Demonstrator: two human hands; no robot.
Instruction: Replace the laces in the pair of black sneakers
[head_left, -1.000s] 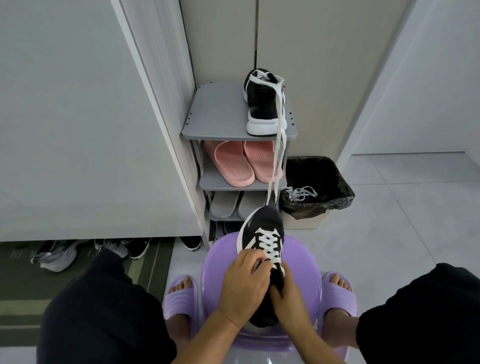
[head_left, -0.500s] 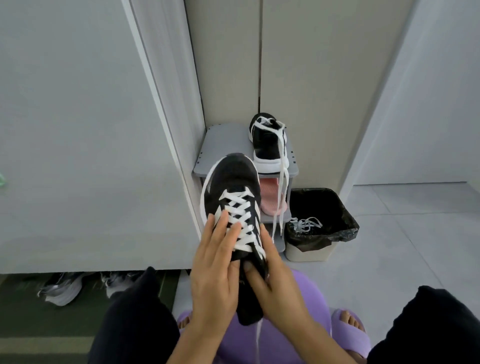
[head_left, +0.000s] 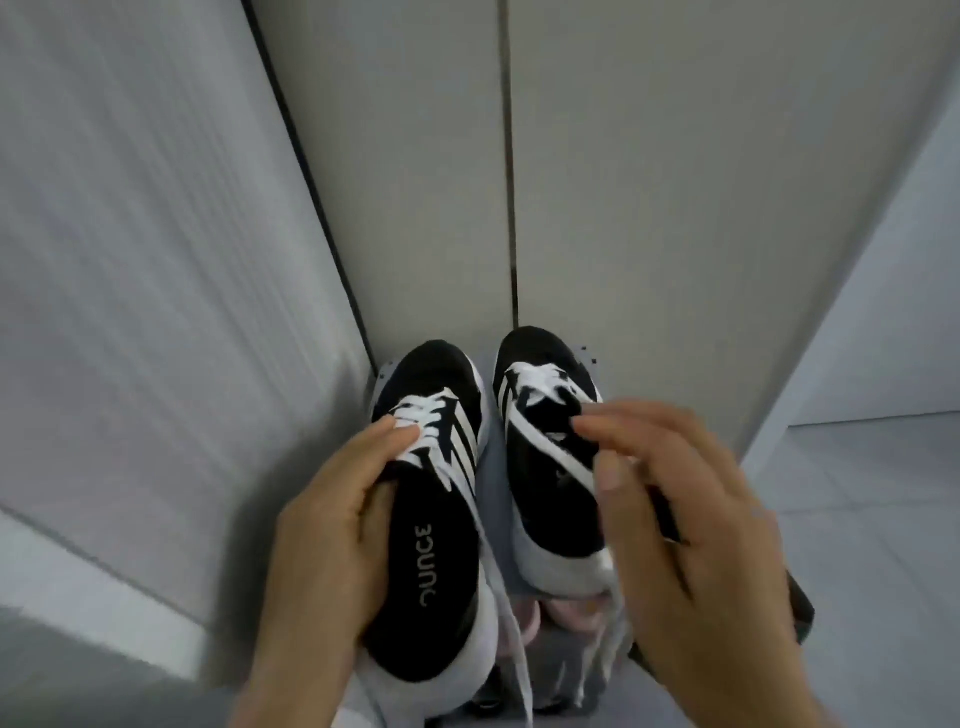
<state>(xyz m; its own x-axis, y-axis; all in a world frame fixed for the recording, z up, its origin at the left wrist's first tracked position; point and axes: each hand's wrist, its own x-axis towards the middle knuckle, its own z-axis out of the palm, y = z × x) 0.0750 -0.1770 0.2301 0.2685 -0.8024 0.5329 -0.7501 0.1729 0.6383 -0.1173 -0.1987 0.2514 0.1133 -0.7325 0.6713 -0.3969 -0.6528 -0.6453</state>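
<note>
Head view: both black sneakers, white-soled and white-striped, stand side by side on the grey shelf (head_left: 494, 467). The left hand (head_left: 332, 525) grips the left sneaker (head_left: 431, 545) at its collar, thumb on the white laces (head_left: 426, 415). The right hand (head_left: 691, 519) hovers blurred over the right sneaker (head_left: 540, 364), and I cannot tell its grip.

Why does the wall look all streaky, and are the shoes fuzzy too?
Head view: the wall is smeared into streaks by camera motion; the right hand is blurred too; the insole lettering of the sneaker in the left hand is readable; soft light, no glare.
</note>
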